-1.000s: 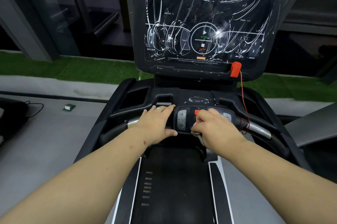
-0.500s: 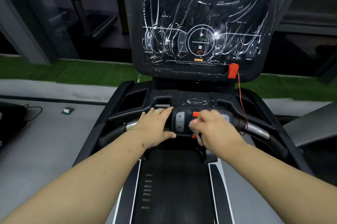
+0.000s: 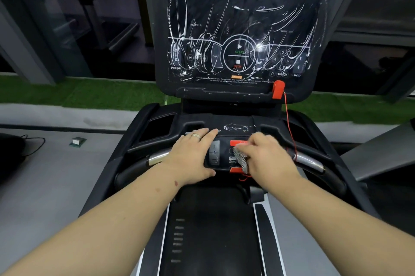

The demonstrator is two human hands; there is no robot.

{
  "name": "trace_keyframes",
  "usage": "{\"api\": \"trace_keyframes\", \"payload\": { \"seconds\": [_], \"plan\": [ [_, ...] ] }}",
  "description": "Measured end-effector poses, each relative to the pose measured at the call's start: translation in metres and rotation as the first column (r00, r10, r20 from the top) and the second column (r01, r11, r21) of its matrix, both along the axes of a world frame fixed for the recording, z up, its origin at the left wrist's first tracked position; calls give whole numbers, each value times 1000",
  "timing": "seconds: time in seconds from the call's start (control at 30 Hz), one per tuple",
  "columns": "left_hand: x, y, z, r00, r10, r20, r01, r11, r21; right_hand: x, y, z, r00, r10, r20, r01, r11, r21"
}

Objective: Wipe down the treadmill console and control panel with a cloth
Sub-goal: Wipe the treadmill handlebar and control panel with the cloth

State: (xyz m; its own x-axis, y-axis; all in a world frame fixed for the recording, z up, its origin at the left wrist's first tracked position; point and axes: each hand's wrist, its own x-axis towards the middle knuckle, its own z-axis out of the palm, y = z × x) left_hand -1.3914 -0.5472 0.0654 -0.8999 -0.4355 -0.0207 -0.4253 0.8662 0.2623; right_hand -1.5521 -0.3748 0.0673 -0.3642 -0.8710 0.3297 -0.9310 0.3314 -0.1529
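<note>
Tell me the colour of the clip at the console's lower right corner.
Red clip, seen in the head view.

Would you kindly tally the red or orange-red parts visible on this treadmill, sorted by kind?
Safety key clipped at the console's lower right: 1
Cord running down from that key: 1
Buttons on the control panel, one above the cloth and one below it: 2
Total: 4
The right hand covers part of the panel, so more may be hidden.

One treadmill console [image 3: 242, 29], one control panel [image 3: 221, 154], one cloth [image 3: 241, 159], one red safety clip [image 3: 278, 89], two hands: left [image 3: 190, 156], right [image 3: 269, 159]; one ring [image 3: 196, 136].
</note>
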Motion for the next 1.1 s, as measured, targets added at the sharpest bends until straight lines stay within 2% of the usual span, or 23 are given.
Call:
{"api": "trace_keyframes", "payload": {
  "seconds": [0.1, 0.2, 0.33, 0.53, 0.73, 0.9, 0.97, 1.1],
  "plan": [
    [-11, 6, 5, 997, -71, -26, 67, 990, -122, -16, 11, 7, 990, -140, 32, 142, 986, -83],
    [-24, 14, 10, 994, -108, -3, 106, 979, -177, -1, 4, 7, 990, -141, 21, 142, 987, -72],
    [-31, 19, 10, 993, -117, 22, 119, 975, -188, 6, -4, 8, 1000, 5, 12, -5, 1000, 15],
    [-27, 22, 9, 994, -109, 25, 111, 982, -153, -26, 21, 11, 988, -154, 27, 156, 986, -65],
    [-26, 26, 10, 994, -104, 15, 105, 984, -141, -10, 9, 6, 999, 45, 21, -46, 999, 13],
    [-25, 26, 9, 995, -96, 9, 97, 988, -123, -41, 26, 17, 994, -101, 37, 102, 995, -17],
    [-26, 26, 9, 996, -93, 13, 94, 989, -118, -30, 22, 13, 994, -105, 27, 105, 994, -18],
    [-26, 28, 10, 996, -84, 10, 85, 989, -125, -8, 19, 4, 996, 84, 30, -87, 989, 119]
  ]
}}
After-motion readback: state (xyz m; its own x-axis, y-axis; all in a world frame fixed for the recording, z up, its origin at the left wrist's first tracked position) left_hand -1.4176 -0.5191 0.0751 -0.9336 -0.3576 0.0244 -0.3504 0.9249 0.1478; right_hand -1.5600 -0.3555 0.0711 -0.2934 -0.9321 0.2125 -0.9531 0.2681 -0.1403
